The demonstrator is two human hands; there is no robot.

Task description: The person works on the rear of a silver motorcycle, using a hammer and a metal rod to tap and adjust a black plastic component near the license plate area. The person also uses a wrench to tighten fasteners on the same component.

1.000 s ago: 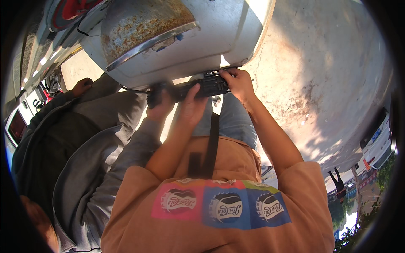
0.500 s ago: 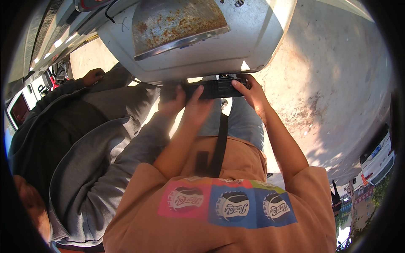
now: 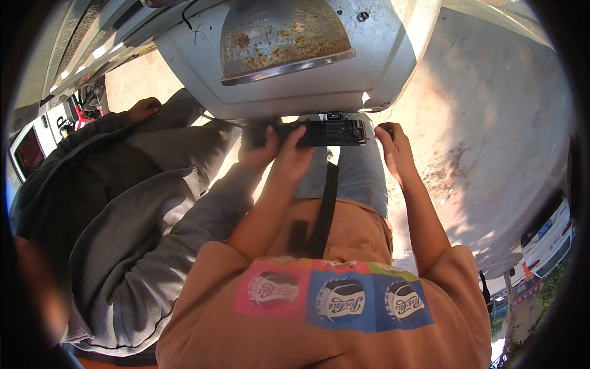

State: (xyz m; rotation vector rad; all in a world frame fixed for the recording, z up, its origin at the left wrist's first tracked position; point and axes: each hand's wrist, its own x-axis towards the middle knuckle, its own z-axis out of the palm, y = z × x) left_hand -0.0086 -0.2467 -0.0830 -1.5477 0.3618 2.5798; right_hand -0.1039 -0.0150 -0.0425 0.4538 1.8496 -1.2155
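**Black casing [image 3: 335, 133] held by two people below a white panel [image 3: 295, 100]**

At the far left, a white vehicle [image 3: 49, 136] stands in the background. Nearer is a co-worker in dark grey clothes [image 3: 153, 230]. One co-worker's hand [image 3: 144, 109] is at the end of a dark sleeve, well apart from the casing. A thin dark cable [image 3: 222, 121] runs toward the casing's left end.

The other hand of the co-worker [image 3: 261, 152] is on this left end, and it hides a part of it, together with the shadow. Just beside it, the person's left hand [image 3: 292, 158] has its grip clamped on the casing, with the thumb lying over the front face. These two hands almost meet, so there is little free room between them.

The casing lies nearly level in front of the person's jeans [image 3: 362, 178], close under the lower edge of the panel. Above, the panel carries a rusty metal cover [image 3: 286, 37] and closes the space on that side. A black strap [image 3: 327, 209] hangs below the casing, over the brown shirt [image 3: 326, 332].

The right hand [image 3: 395, 147] is near the casing's right end, but apart from it. Its fingers are bent; I cannot tell if its grip holds something small. Farther right are pale ground [image 3: 485, 123] and a white car [image 3: 556, 240].
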